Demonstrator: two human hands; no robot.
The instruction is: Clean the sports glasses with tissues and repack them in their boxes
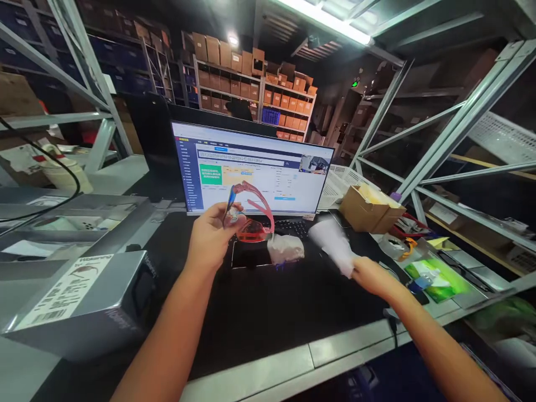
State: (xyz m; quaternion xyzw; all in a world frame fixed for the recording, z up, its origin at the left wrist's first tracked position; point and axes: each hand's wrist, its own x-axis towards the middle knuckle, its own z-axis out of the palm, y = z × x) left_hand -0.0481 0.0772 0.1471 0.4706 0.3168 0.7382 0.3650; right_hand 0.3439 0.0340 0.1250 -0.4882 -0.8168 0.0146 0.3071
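Note:
In my left hand (213, 231) is a pair of glasses (253, 229) with red see-through frames, pinched between thumb and fingers in front of the monitor. One lens, at the thumb, has a bluish sheen. Out to the right, my right hand (371, 276) grips one end of a white cloth or soft pouch (333, 243), smeared by motion. Which of the two it is, I cannot make out. Between the hands, a crumpled white bundle (287, 249) lies partly on a flat black object (251, 255) on the dark mat (259, 324).
A monitor (251, 162) with a keyboard (293, 228) before it stands at the back. Left is a grey box (92, 301) with a printed label. At right are a cardboard box (371, 206), a tape roll (393, 245) and a green packet (435, 279). Metal rack posts flank the bench.

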